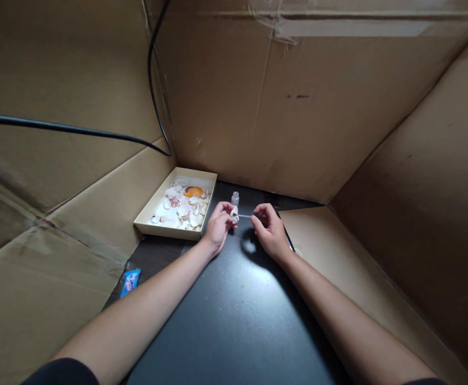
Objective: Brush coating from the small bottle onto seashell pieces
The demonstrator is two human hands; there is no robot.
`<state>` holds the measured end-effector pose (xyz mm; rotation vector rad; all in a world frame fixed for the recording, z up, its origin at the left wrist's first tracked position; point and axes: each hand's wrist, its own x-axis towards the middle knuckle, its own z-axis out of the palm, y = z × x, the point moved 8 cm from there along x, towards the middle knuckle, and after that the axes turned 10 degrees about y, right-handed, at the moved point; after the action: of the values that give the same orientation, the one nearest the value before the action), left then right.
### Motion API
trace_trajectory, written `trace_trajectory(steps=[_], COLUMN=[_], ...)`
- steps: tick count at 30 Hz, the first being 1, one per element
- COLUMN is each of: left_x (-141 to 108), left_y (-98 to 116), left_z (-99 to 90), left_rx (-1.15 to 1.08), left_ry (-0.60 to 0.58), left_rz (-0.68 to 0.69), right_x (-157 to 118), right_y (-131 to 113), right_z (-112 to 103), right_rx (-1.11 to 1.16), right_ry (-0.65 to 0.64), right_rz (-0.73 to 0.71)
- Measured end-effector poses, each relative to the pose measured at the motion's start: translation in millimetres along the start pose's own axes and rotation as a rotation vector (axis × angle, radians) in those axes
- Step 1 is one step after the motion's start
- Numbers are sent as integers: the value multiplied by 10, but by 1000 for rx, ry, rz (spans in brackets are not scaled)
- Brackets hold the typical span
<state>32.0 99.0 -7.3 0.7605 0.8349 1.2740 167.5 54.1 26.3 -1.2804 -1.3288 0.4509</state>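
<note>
My left hand (pixel 218 227) pinches a small whitish shell (pixel 235 215) between thumb and fingers, just right of the shell box. In my right hand (pixel 271 230) is a thin rod-like tool (pixel 244 216), held level between thumb and fingers. Its tip points left and meets the shell or lies right at it; the exact contact is too small to tell. Behind the shell stands a small clear glass bottle (pixel 235 199), upright on the dark table (pixel 226 315).
A shallow cream box (pixel 170 232) at the left holds several shells, one of them orange (pixel 193 191). A blue packet (pixel 130 282) lies near the left table edge. Cardboard walls (pixel 318 107) surround the table. A black cable (pixel 69 129) hangs at the upper left.
</note>
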Motion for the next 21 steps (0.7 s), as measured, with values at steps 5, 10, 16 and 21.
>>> trace_trajectory(steps=[5, 10, 16, 21], left_x=[-3, -8, -3, -3], left_y=[-5, -2, 7, 0], left_z=[1, -7, -1, -3], left_rx=[5, 15, 27, 32], left_ry=[2, 17, 20, 16], left_rz=[-2, 4, 8, 5], right_x=[6, 5, 5, 11], right_y=[-20, 21, 20, -30], right_z=[-31, -6, 10, -21], right_rx=[-23, -60, -30, -80], right_ry=[40, 1, -26, 15], right_rz=[-25, 17, 25, -25])
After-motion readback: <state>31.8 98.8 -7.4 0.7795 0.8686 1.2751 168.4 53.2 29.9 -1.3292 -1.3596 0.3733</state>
